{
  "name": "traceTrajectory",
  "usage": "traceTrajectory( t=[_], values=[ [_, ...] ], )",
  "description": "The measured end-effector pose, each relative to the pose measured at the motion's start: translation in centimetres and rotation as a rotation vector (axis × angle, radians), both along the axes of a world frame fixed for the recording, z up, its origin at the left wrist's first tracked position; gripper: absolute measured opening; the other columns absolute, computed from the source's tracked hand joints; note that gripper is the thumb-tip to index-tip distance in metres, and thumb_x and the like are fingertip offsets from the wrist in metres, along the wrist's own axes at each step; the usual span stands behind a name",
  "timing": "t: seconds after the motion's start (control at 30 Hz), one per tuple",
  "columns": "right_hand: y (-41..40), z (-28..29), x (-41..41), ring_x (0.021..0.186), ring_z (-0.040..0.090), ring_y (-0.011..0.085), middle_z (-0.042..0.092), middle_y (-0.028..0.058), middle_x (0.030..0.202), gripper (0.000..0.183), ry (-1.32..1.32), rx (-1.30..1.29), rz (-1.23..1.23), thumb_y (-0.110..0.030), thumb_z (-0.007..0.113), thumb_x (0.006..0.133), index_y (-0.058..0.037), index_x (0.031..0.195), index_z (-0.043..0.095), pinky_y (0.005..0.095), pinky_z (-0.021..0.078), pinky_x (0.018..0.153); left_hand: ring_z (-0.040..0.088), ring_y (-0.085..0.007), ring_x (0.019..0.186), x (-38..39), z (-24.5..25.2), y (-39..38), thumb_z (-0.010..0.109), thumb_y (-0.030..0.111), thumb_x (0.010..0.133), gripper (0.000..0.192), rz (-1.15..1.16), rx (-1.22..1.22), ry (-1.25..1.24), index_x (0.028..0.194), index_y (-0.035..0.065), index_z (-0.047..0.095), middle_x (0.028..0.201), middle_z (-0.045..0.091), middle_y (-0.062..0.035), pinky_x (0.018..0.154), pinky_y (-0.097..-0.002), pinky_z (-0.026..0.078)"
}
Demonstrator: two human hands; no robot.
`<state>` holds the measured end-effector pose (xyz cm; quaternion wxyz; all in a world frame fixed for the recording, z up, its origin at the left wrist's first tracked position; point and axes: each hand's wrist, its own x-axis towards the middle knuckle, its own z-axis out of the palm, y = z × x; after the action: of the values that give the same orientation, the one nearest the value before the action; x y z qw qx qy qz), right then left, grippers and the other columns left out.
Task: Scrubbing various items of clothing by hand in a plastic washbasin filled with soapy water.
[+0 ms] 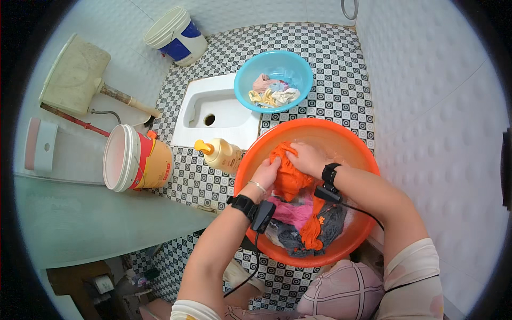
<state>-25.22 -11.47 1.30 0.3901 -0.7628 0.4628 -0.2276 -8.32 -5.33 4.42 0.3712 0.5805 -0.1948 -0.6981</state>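
Note:
An orange plastic basin (362,156) stands on the floor before me, with soapy water and clothes in it. My left hand (266,175) and my right hand (307,160) both grip a bunched orange cloth garment (291,180) in the basin, one at each side of its upper part. A strip of orange fabric runs down over a dark grey garment (334,222). Beside it lies a pink cloth (290,212). A cream pump bottle (224,155) with a yellow top stands against the basin's left side.
A blue basin (240,86) of small clothes overlaps the edge of a white squat toilet (216,134). At left are a yellow and red bucket (158,164) and a glass panel (104,220). A white and blue bucket (182,44) stands in the back left corner. A wall (432,108) rises at right.

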Motion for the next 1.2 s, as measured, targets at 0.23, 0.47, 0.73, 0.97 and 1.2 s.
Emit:
traceTrajectory(
  t=[0.23,0.47,0.73,0.97,1.2],
  values=[
    [-1.5,2.4,-1.7,0.113,0.057,0.0355,0.058,0.0156,0.128,0.043,0.964,-0.010,0.194,-0.024,0.056,0.089,-0.0055,0.128,0.052,0.0454,0.0447,0.097,0.057,-0.0130,0.078,2.0,-6.1,0.1,0.063,0.018,0.090,0.028,-0.355,-0.414,-0.491,0.114,0.0046,0.058,0.093,0.058,-0.0030,0.072,-0.0282,0.051],
    [2.5,-2.0,1.8,0.143,0.015,0.0425,0.020,0.0130,0.156,0.074,0.752,0.155,0.587,-0.023,0.066,0.083,-0.0178,0.147,0.031,0.0512,0.0322,0.111,0.063,-0.0343,0.098,3.0,-9.0,1.8,0.056,0.009,0.083,0.031,-0.310,-0.369,-0.909,0.112,-0.0002,0.058,0.109,0.062,-0.0236,0.087,-0.0408,0.051],
    [0.2,-5.7,3.6,0.099,0.053,0.0330,0.056,0.0137,0.103,0.033,0.446,-0.025,0.373,-0.005,0.063,0.075,-0.0079,0.107,0.057,0.0413,0.0474,0.084,0.052,-0.0243,0.122,6.9,-15.9,2.7,0.059,-0.005,0.078,0.063,-0.364,-0.241,-0.504,0.138,-0.0006,0.040,0.130,0.055,-0.0157,0.098,-0.0337,0.045],
    [0.5,6.5,0.7,0.077,0.043,0.0127,0.038,-0.0016,0.079,0.026,-0.336,0.037,0.021,-0.004,0.062,0.075,-0.0032,0.098,0.050,0.0265,0.0415,0.077,0.056,-0.0223,0.112,5.7,-7.6,1.5,0.066,0.013,0.085,0.058,-0.484,-0.297,-0.442,0.136,0.0023,0.041,0.122,0.059,-0.0126,0.095,-0.0302,0.046],
    [0.1,13.6,-0.8,0.089,0.057,0.0155,0.062,0.0025,0.090,0.033,-0.045,0.333,0.058,-0.010,0.076,0.069,0.0003,0.098,0.065,0.0320,0.0475,0.082,0.059,-0.0156,0.063,6.9,1.9,-1.5,0.054,0.007,0.089,0.011,0.177,-0.306,-0.170,0.097,0.0046,0.046,0.079,0.054,-0.0055,0.052,-0.0289,0.047]
  ],
)
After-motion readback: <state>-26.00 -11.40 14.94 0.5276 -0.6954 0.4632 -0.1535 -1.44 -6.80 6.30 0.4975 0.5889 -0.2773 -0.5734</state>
